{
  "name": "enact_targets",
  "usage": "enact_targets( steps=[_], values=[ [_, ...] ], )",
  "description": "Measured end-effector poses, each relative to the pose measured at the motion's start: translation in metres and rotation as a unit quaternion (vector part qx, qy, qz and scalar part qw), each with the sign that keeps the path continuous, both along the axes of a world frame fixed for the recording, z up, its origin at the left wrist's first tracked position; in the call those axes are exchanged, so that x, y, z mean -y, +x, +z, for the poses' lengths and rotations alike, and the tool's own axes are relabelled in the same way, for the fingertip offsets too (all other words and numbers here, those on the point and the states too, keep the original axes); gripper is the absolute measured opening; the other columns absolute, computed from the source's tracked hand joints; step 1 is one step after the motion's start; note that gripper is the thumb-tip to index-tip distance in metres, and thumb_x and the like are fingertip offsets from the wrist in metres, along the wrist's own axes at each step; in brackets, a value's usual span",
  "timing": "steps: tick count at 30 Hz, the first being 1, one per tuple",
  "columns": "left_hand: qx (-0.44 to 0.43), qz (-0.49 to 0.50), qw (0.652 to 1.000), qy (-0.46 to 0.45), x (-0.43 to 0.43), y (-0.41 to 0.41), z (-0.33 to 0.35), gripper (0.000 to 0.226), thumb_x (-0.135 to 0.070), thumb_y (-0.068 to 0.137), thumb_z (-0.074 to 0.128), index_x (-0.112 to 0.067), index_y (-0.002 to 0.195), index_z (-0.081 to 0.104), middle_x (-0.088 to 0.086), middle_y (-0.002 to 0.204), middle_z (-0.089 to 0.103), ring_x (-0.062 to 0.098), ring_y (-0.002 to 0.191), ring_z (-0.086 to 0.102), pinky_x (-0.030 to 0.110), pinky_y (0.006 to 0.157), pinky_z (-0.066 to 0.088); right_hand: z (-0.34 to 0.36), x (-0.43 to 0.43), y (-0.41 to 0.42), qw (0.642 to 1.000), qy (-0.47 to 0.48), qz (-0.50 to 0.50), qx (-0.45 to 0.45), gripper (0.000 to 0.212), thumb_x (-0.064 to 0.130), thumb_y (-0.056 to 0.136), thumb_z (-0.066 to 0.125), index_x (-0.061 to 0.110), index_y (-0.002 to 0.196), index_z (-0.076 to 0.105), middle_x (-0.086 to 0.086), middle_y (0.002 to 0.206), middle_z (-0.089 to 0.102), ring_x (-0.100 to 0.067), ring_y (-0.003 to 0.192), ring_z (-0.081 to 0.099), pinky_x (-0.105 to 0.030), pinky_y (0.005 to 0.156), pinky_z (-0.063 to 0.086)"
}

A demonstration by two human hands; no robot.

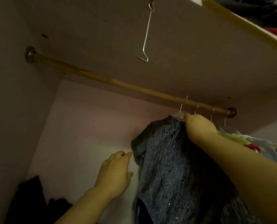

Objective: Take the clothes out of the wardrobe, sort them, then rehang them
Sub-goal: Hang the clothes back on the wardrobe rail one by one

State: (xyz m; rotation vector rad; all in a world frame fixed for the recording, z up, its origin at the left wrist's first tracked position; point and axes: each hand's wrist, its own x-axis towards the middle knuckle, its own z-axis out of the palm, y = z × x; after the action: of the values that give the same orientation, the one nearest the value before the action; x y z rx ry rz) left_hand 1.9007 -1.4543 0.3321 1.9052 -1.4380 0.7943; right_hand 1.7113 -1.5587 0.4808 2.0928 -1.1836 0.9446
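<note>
Dark grey glittery knit garment (pixel 166 167) held up on clear hanger (pixel 180 114), just under round wooden wardrobe rod (pixel 118 84), near its right end. Right hand (pixel 199 126) grip clamped on hanger top at garment neck. Left hand (pixel 116 172) grip apart, fingers relaxed, just beside garment shoulder.

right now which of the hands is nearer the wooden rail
Right. The right hand grips the top of the grey knit garment just under the wooden rail. The left hand is well below it, open, beside the garment's shoulder.
</note>
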Motion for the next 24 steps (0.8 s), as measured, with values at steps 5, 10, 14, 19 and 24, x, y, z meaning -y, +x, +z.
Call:
enact_targets(
  steps=[5, 10, 14, 19, 24],
  values=[
    [0.013, 0.003, 1.000, 0.011, -0.004, -0.009, 0.000, 0.061, -0.038, 0.097, 0.043, -0.026, 0.149, 0.013, -0.005, 0.148, 0.024, 0.015, 0.134, 0.027, 0.027, 0.107, 0.025, 0.015, 0.006, 0.002, 0.997, 0.072, 0.007, 0.007, 0.030, -0.005, 0.092, 0.041, 0.006, 0.112, 0.059, -0.010, 0.096, 0.056, -0.031, 0.087, 0.055, -0.039, 0.075, 0.048],
    [0.012, 0.010, 1.000, 0.006, -0.010, -0.013, 0.004, 0.060, -0.037, 0.097, 0.044, -0.026, 0.148, 0.015, -0.004, 0.144, 0.028, 0.015, 0.131, 0.030, 0.026, 0.105, 0.027, 0.002, 0.007, 0.003, 0.996, 0.076, -0.029, -0.042, 0.034, 0.011, 0.094, 0.047, 0.011, 0.128, 0.049, -0.011, 0.121, 0.054, -0.029, 0.110, 0.054, -0.038, 0.088, 0.046],
    [0.003, 0.027, 0.999, 0.018, -0.017, -0.018, 0.007, 0.063, -0.037, 0.097, 0.044, -0.023, 0.149, 0.013, -0.001, 0.148, 0.025, 0.018, 0.133, 0.029, 0.028, 0.107, 0.027, -0.020, -0.006, -0.010, 0.993, 0.000, -0.062, -0.100, 0.053, 0.027, 0.095, 0.047, 0.017, 0.143, 0.029, -0.013, 0.133, 0.039, -0.033, 0.126, 0.036, -0.046, 0.104, 0.030],
    [-0.018, 0.049, 0.998, 0.026, -0.036, -0.039, 0.004, 0.063, -0.039, 0.097, 0.044, -0.022, 0.149, 0.014, 0.000, 0.149, 0.025, 0.020, 0.133, 0.029, 0.030, 0.106, 0.029, -0.064, -0.034, -0.033, 0.988, -0.040, 0.001, -0.150, 0.036, 0.023, 0.095, 0.042, 0.017, 0.131, 0.043, -0.012, 0.133, 0.039, -0.032, 0.126, 0.033, -0.048, 0.110, 0.022],
    [-0.056, 0.075, 0.994, 0.052, -0.068, -0.072, -0.022, 0.064, -0.040, 0.095, 0.047, -0.023, 0.149, 0.016, 0.003, 0.149, 0.025, 0.022, 0.134, 0.029, 0.032, 0.107, 0.030, -0.117, -0.065, -0.076, 0.984, 0.009, 0.066, -0.166, 0.041, 0.021, 0.094, 0.043, 0.017, 0.135, 0.041, -0.009, 0.135, 0.039, -0.029, 0.128, 0.034, -0.042, 0.111, 0.021]
  ],
)
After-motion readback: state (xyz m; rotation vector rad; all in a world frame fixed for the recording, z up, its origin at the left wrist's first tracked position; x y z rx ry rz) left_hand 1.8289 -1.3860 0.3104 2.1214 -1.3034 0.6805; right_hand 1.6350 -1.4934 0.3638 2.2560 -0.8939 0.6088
